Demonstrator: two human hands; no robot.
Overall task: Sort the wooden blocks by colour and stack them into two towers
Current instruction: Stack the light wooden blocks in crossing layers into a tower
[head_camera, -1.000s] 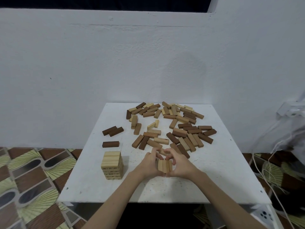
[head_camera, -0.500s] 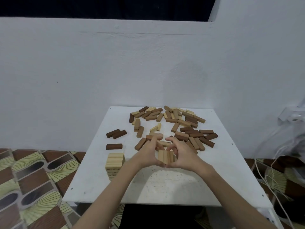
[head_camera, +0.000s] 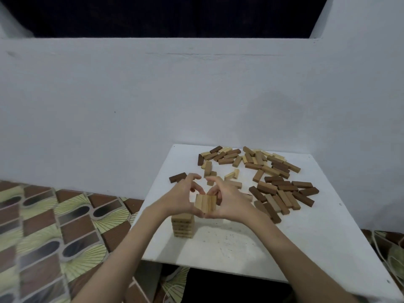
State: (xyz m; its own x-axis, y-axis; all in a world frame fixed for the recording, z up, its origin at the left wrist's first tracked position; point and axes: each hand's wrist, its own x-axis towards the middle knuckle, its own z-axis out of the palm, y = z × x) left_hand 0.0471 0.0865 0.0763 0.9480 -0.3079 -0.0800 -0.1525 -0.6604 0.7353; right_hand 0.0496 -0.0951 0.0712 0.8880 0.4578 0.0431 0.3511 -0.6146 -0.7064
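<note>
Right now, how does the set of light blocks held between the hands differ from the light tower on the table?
The held set of light blocks is one row, side by side; the light tower has several layers. The held set is in the air, gripped between the left hand and right hand; the tower stands on the white table, just below the hands. Both are pale wood.

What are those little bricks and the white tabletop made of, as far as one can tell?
The pale blocks held between the left hand and right hand look like light unpainted wood; faint grain lines show. The dark blocks seem the same wood stained brown, matte. The white table looks like a painted or laminated board, speckled and scuffed; which one is unclear.
</note>
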